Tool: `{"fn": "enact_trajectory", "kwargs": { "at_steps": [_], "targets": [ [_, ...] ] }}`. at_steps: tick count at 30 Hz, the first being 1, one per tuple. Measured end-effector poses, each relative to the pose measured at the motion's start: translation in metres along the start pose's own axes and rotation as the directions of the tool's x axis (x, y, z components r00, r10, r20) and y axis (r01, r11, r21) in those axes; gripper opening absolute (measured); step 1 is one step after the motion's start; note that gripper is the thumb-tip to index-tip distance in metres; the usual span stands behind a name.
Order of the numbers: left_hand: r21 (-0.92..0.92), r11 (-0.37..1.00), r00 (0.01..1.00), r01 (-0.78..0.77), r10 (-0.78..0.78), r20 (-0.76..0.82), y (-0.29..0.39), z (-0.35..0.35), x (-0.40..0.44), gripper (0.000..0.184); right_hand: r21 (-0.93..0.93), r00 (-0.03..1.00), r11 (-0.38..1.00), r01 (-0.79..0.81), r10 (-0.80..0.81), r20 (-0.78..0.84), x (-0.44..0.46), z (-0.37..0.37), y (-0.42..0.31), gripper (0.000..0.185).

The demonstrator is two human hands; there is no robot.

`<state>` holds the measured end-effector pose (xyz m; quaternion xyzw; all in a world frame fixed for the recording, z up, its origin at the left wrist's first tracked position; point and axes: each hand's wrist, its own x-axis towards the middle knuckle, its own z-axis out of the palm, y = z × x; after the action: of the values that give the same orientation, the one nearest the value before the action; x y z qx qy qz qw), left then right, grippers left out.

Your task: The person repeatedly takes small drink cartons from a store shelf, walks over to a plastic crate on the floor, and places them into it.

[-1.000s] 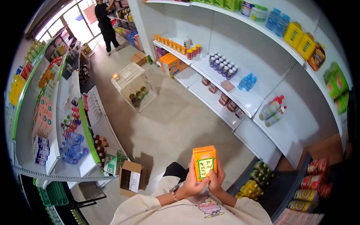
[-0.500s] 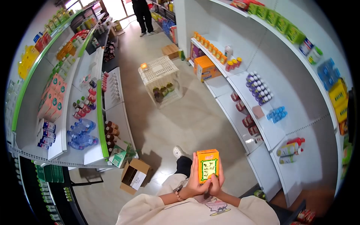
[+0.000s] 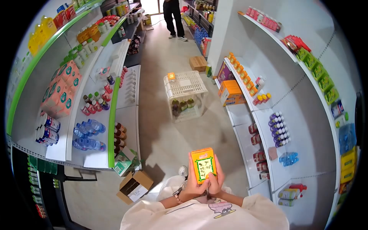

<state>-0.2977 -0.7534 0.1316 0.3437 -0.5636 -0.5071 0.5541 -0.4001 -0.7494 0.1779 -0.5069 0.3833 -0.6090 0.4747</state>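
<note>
Gripping a green-and-orange carton (image 3: 204, 165) by its sides in left hand (image 3: 193, 186) and right hand (image 3: 215, 183), near centre, well short of the far white plastic crate (image 3: 186, 86). Apparently at the holding step, calling next for a steady two-handed grip.

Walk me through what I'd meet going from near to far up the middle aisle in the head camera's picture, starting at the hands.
Left hand and right hand holding an orange box → white plastic crate → brown cardboard box → person in black trousers.
</note>
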Motion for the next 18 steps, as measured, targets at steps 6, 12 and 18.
{"fn": "enact_trajectory", "kwargs": {
  "at_steps": [6, 12, 18],
  "targets": [
    [0.054, 0.994, 0.992, 0.098, -0.093, -0.08, -0.014, -0.02, 0.026, 0.091, 0.008, 0.995, 0.995, -0.097, 0.097, 0.017, 0.038, 0.009, 0.028, 0.056],
    [0.072, 0.981, 0.973, 0.181, -0.167, -0.16, -0.023, -0.044, 0.071, 0.091, 0.052, 0.983, 0.986, -0.157, 0.151, 0.1, 0.097, 0.02, 0.05, 0.056],
    [-0.119, 0.974, 0.956, 0.194, -0.215, -0.201, -0.055, -0.065, 0.166, 0.08, 0.137, 0.959, 0.952, -0.275, 0.262, 0.104, 0.19, 0.019, 0.1, 0.057]
  ]
}}
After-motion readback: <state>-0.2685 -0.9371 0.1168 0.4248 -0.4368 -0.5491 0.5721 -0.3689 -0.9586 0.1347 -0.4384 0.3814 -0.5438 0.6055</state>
